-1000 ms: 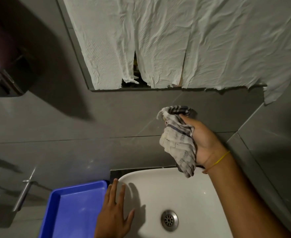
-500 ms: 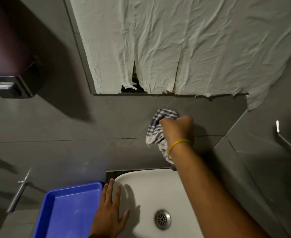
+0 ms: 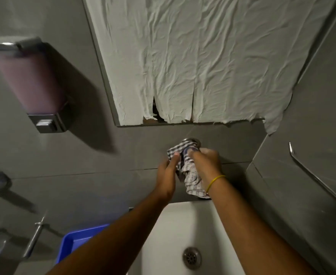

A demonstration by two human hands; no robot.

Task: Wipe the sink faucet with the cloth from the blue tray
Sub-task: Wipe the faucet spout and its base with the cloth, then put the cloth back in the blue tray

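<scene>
A checked cloth (image 3: pixel 193 181) is wrapped around the wall-mounted faucet above the white sink (image 3: pixel 183 225). Only the faucet's round chrome base (image 3: pixel 191 139) shows against the grey tile; the spout is hidden under the cloth. My right hand (image 3: pixel 206 159) grips the cloth from the right, a yellow band on its wrist. My left hand (image 3: pixel 167 175) holds the cloth from the left, thumb pressed on the fabric. The blue tray (image 3: pixel 73 243) sits at the lower left beside the sink, partly covered by my left forearm.
A soap dispenser (image 3: pixel 34 86) hangs on the wall at upper left. Crumpled white paper (image 3: pixel 202 56) covers the mirror above the faucet. A metal bar (image 3: pixel 318 179) runs along the right wall. A chrome lever (image 3: pixel 36 235) sticks out at lower left. The sink drain (image 3: pixel 191 257) lies below.
My left hand left the sink rim and rose to grip the cloth at the faucet. My right hand stayed on the cloth. The view tilted up, bringing the dispenser into view.
</scene>
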